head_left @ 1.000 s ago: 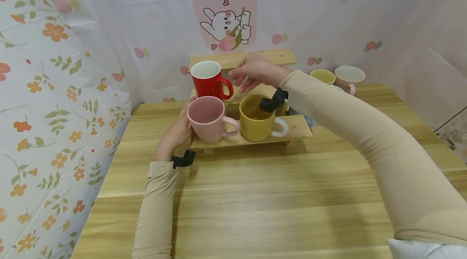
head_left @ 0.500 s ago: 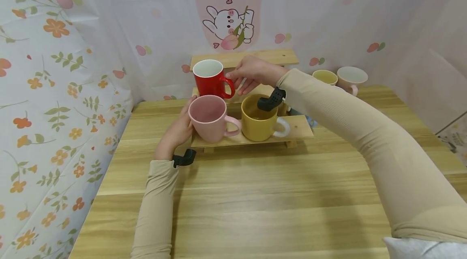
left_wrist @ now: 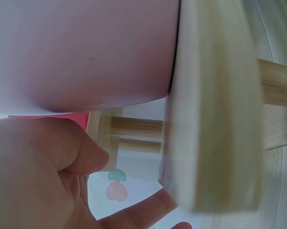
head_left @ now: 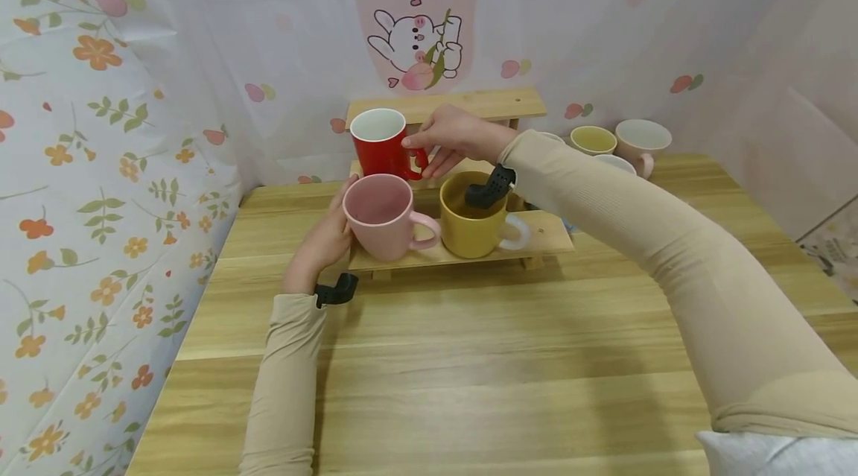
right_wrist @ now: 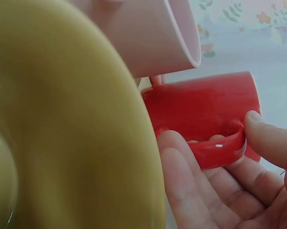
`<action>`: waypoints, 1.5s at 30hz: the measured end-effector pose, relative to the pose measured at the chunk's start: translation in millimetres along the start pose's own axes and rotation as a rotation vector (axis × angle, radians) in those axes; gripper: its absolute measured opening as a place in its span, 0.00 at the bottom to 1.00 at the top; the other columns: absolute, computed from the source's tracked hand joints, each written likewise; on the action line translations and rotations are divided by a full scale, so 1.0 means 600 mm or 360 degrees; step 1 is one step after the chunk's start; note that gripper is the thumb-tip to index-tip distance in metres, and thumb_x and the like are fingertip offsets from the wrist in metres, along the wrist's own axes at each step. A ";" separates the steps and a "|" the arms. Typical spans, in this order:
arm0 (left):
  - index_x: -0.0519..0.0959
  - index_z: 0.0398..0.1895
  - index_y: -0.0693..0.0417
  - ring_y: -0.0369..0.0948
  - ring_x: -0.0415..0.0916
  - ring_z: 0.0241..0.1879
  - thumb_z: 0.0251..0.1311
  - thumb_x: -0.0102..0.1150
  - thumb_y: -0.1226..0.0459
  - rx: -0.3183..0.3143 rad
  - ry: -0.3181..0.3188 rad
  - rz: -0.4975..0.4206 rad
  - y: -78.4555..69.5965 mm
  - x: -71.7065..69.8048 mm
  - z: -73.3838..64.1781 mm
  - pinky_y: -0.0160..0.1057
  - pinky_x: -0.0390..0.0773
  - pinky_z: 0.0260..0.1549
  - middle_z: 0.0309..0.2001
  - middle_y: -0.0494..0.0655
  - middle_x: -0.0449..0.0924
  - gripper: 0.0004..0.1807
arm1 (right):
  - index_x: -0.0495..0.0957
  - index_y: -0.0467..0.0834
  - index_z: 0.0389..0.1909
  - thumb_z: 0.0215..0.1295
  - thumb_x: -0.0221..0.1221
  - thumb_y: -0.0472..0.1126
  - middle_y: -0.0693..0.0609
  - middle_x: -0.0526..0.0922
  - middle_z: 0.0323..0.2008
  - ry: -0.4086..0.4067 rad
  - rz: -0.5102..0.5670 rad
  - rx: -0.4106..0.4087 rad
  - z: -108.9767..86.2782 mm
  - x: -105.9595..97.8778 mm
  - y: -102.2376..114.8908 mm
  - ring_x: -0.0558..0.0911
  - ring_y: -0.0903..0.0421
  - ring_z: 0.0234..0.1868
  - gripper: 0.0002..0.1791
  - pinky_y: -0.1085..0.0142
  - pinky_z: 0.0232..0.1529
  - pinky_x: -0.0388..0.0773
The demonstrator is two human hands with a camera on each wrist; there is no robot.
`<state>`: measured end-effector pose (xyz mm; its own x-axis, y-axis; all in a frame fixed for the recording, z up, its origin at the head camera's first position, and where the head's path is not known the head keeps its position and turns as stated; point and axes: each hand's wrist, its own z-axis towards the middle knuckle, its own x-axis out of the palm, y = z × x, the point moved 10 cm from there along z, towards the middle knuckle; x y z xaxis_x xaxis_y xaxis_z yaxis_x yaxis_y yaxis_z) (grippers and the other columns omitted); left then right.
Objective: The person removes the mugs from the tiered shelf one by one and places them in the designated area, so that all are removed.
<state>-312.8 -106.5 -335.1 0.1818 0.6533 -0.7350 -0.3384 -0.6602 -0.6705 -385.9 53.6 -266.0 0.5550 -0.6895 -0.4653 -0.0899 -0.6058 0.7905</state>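
Note:
A red mug (head_left: 382, 152) with a white inside stands on the middle step of the wooden rack (head_left: 543, 232). My right hand (head_left: 459, 135) holds its handle, thumb on top and fingers around the loop, as the right wrist view shows. On the front step stand a pink mug (head_left: 382, 226) and a yellow mug (head_left: 469, 234) with a white handle. My left hand (head_left: 326, 238) lies beside the pink mug at the rack's left end. In the left wrist view, its fingers (left_wrist: 143, 210) reach along the board's end; a fingertip (right_wrist: 158, 80) shows against the red mug in the right wrist view.
Behind my right sleeve, at the table's back right, stand a small yellow cup (head_left: 593, 139), a pale pink cup (head_left: 642, 137) and a white-rimmed cup (head_left: 615, 162). The rack's top board (head_left: 469, 105) is close to the curtain. Wooden tabletop (head_left: 469, 372) extends in front.
My right hand has moved left, from beside the red mug's handle onto it, and its fingers now grip the handle. The left hand and the mugs look unmoved.

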 end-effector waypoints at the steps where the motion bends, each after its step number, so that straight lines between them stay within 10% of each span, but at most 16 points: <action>1: 0.50 0.74 0.61 0.54 0.42 0.74 0.74 0.35 0.66 0.0001 -0.0001 0.0002 -0.001 -0.001 0.000 0.55 0.51 0.70 0.76 0.56 0.38 0.27 | 0.78 0.34 0.49 0.65 0.59 0.50 0.41 0.82 0.35 0.0003 0.0009 0.0001 -0.001 0.001 0.001 0.87 0.49 0.31 0.23 0.55 0.43 0.81; 25: 0.51 0.74 0.61 0.54 0.42 0.74 0.74 0.34 0.66 -0.0021 -0.0019 0.0034 -0.003 -0.001 0.001 0.55 0.50 0.70 0.76 0.56 0.39 0.27 | 0.73 0.33 0.42 0.69 0.54 0.46 0.44 0.78 0.31 0.0039 0.0014 -0.0016 -0.017 -0.001 -0.002 0.86 0.54 0.25 0.17 0.63 0.35 0.83; 45: 0.48 0.75 0.60 0.56 0.41 0.74 0.75 0.33 0.66 -0.0023 0.0009 0.0021 -0.002 0.000 0.000 0.56 0.50 0.70 0.77 0.56 0.37 0.27 | 0.71 0.35 0.42 0.70 0.53 0.47 0.49 0.78 0.28 -0.0079 0.0122 0.0086 -0.068 -0.093 -0.065 0.85 0.57 0.24 0.16 0.63 0.38 0.84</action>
<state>-312.3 -105.8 -334.6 0.1825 0.6425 -0.7442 -0.3273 -0.6741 -0.6622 -379.6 131.7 -254.7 0.5031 -0.7527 -0.4248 -0.1757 -0.5703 0.8024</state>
